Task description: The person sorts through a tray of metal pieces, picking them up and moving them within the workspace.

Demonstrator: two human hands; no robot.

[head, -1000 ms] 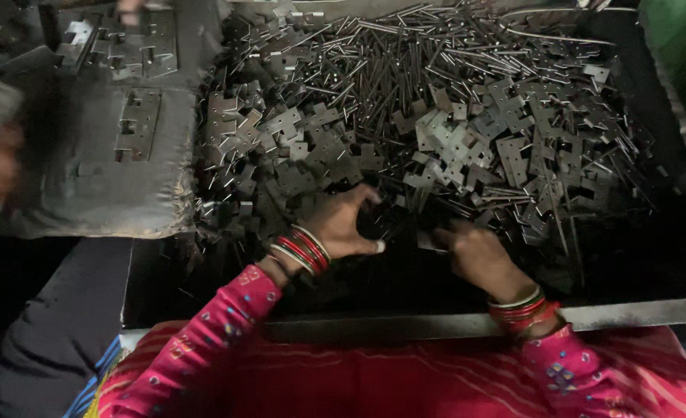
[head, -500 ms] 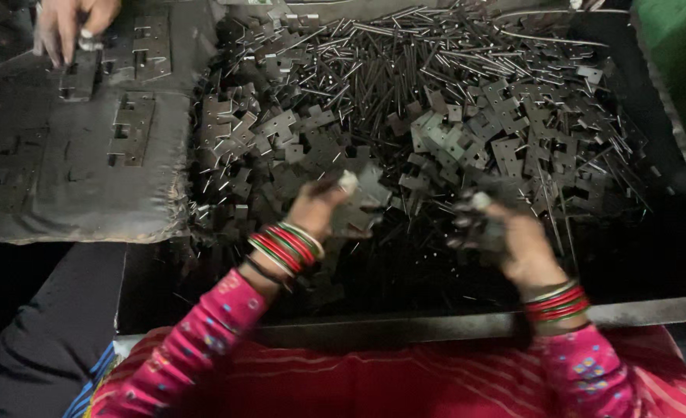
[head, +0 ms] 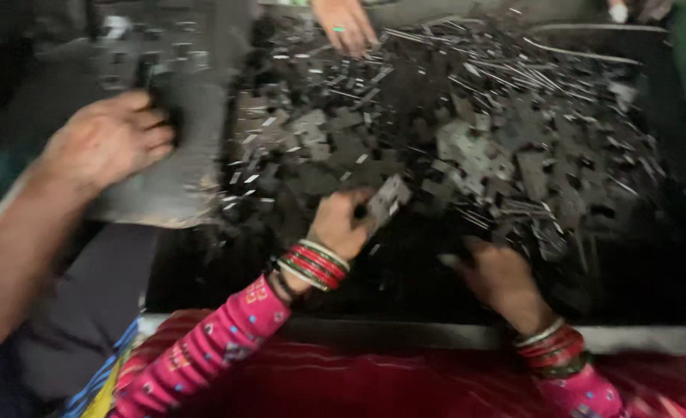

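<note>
My left hand point(head: 341, 224) pinches a flat grey metal plate point(head: 387, 199) between its fingers point(head: 362, 203) at the near edge of the heap of dark metal parts point(head: 467, 131). My right hand point(head: 498, 277) lies spread just beside it, low on the heap. A co-worker's hand point(head: 107, 139) presses the grey mat point(head: 196, 124) at the left, and another hand point(head: 344, 23) reaches in from the far side.

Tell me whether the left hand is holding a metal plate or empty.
Holding: the left hand pinches a flat metal plate, lifted above the pile.
</note>
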